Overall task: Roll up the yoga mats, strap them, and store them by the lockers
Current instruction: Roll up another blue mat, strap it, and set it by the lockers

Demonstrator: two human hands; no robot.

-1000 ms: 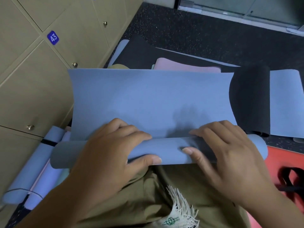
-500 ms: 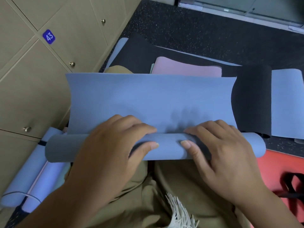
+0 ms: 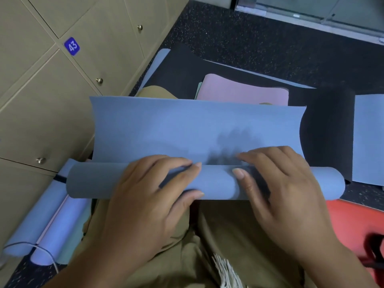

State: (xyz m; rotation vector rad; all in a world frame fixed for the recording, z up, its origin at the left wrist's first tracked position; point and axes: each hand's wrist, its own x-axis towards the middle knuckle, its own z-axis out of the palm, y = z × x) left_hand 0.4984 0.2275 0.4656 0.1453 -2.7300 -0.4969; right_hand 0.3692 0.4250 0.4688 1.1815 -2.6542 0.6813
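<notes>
A blue yoga mat [image 3: 187, 125] lies across my lap, its near end wound into a roll [image 3: 99, 181] and its flat part curving up beyond. My left hand [image 3: 149, 196] grips the roll left of centre, fingers over the top and thumb under the near side. My right hand [image 3: 282, 188] wraps the roll right of centre, fingers over the top, thumb on the front. Two rolled light-blue mats [image 3: 45, 221] lie on the floor by the lockers [image 3: 41, 96], one with a black strap [image 3: 60, 178].
A black mat [image 3: 324, 129] lies on the dark speckled floor ahead, with a pink mat [image 3: 243, 90] on it and another blue mat [image 3: 368, 140] at the right. A red mat [image 3: 353, 221] with a black strap [image 3: 374, 246] sits at the lower right.
Both hands have turned the roll away from me, so it is thicker and the flat part shorter. My hands have moved closer together on the roll.
</notes>
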